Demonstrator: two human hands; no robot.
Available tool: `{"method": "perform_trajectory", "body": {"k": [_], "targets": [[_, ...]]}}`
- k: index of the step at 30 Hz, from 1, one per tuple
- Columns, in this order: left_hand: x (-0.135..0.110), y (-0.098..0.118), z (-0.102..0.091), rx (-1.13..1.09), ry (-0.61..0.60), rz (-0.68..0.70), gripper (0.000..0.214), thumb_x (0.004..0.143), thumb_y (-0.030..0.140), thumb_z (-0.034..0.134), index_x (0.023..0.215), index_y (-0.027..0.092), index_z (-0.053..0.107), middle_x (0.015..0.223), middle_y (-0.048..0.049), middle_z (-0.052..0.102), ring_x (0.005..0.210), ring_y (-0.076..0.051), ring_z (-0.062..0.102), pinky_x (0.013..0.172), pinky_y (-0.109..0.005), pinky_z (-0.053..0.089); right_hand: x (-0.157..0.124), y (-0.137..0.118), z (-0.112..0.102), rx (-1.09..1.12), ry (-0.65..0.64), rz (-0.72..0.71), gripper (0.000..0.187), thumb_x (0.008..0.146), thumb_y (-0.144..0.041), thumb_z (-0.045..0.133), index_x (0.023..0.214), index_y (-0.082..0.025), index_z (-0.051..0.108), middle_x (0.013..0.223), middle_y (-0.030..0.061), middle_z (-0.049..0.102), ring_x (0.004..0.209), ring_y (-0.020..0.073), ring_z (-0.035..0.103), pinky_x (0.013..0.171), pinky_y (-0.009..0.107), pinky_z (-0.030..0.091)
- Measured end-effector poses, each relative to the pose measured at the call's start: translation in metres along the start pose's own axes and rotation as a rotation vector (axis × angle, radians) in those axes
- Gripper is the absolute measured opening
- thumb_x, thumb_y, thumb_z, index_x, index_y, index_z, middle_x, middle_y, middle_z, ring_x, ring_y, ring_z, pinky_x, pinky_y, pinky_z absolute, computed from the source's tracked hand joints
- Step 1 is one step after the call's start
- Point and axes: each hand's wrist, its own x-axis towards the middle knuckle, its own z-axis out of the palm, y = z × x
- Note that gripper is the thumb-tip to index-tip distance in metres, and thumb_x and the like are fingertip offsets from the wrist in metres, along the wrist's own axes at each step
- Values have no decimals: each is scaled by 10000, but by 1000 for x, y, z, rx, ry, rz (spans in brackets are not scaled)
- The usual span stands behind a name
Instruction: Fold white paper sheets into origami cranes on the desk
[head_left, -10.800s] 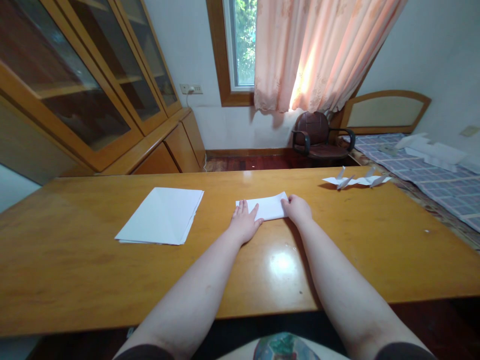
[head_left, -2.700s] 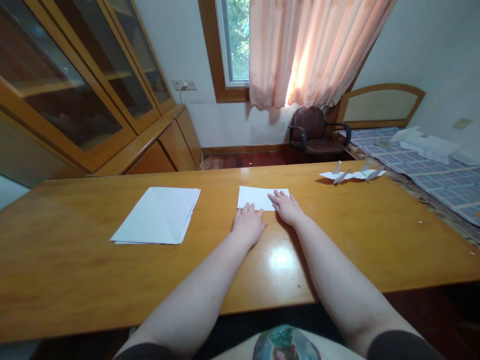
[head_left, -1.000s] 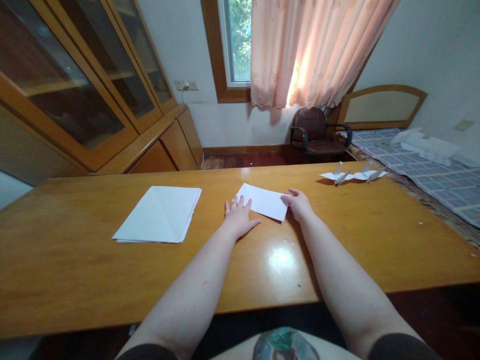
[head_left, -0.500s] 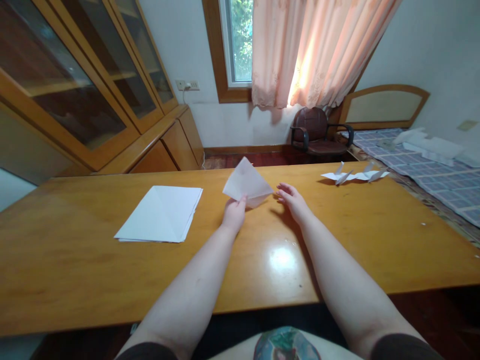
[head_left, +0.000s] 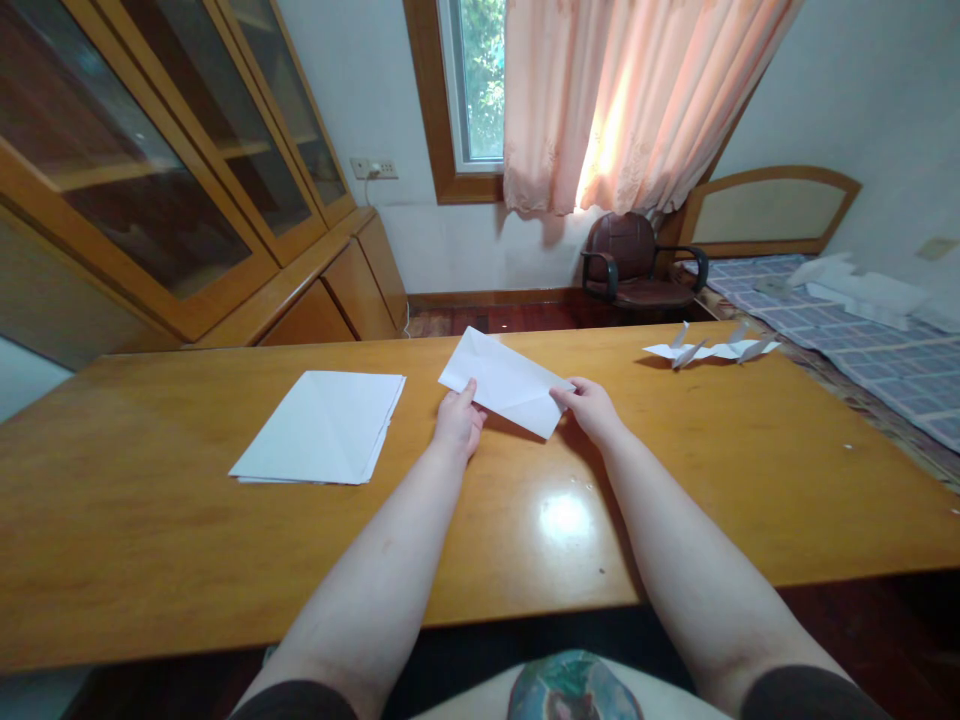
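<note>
Right up close, my left hand [head_left: 457,422] is pinching the near edge of a folded sheet of white paper [head_left: 502,382], thumb up against it and fingers curled under. My right hand [head_left: 592,410] has the other end, fingertips and thumb closed lightly on the corner. So both hands are nearly shut on the paper, which sits tilted between them, right over the honey-coloured wooden table [head_left: 150,520], though I can't tell if any of it is touching the wood.

Just left of that is a neat stack of white paper sheets [head_left: 319,428] lying flat on the table. Off to the right, near the far edge, sit some white folded paper figures [head_left: 709,350].

Further back on the left is a wooden cabinet with glass doors [head_left: 150,130]. You can see shelves through the glass, but reflections hide whatever's on them, and the cupboard doors below it are closed. Past the table there's a dark leather armchair [head_left: 630,260] under a peach curtain [head_left: 622,100].
</note>
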Motion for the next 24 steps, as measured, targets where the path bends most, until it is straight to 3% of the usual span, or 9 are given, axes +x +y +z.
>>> {"method": "perform_trajectory", "body": {"k": [5, 7, 10, 12, 15, 16, 20, 24], "targets": [[17, 10, -18, 197, 129, 42, 262, 800, 230, 618, 1055, 177, 586, 1033, -77, 697, 843, -146, 689, 756, -277, 546, 1, -2, -1, 48, 144, 19, 282, 645, -413, 695, 740, -156, 627, 617, 6, 613, 556, 132, 535, 536, 242, 427], [18, 13, -23, 462, 142, 72, 429, 775, 191, 621, 1195, 187, 533, 1114, -95, 669, 868, -163, 683, 768, -295, 543, 2, -4, -4, 44, 229, 37, 300, 668, -451, 665, 733, -162, 617, 598, 0, 597, 528, 130, 513, 517, 246, 413], [12, 16, -24, 1114, 131, 220, 651, 747, 178, 638, 1359, 207, 418, 1378, -143, 496, 1154, -240, 569, 973, -367, 449, 3, -4, -11, -163, 293, 63, 291, 697, -450, 633, 742, -163, 633, 636, 14, 621, 554, 141, 523, 543, 255, 407], [4, 13, -21, 1527, 17, 342, 614, 790, 244, 607, 1375, 201, 427, 1499, -137, 336, 1352, -284, 353, 1108, -410, 282, 4, -2, -13, -406, 269, 72, 248, 706, -408, 632, 727, -162, 647, 680, 31, 646, 603, 154, 547, 580, 260, 405], [-10, 0, -15, 1832, -442, 375, 591, 865, 376, 519, 1408, 175, 401, 1512, -124, 321, 1427, -286, 171, 1156, -451, 111, 6, 3, -13, -687, 196, 58, 208, 742, -367, 604, 741, -167, 663, 732, 48, 671, 665, 169, 572, 619, 263, 401], [-13, -6, -13, 1888, -526, 343, 631, 870, 407, 506, 1437, 176, 354, 1532, -130, 270, 1431, -297, 148, 1152, -474, 94, 6, 4, -12, -738, 183, 50, 207, 755, -364, 591, 757, -172, 667, 747, 50, 677, 681, 171, 578, 626, 262, 400], [-20, -20, -10, 1984, -540, 279, 699, 898, 531, 386, 1486, 181, 242, 1562, -147, 142, 1436, -327, 85, 1136, -525, 57, 5, 7, -10, -834, 185, 45, 219, 782, -371, 559, 798, -187, 675, 791, 56, 691, 732, 186, 597, 634, 265, 397], [-19, -21, -11, 1994, -535, 264, 728, 889, 573, 351, 1495, 193, 214, 1567, -136, 119, 1439, -323, 64, 1138, -516, 39, 3, 3, -12, -879, 193, 109, 254, 794, -395, 549, 828, -186, 689, 832, 84, 698, 775, 209, 613, 661, 280, 412]]}}
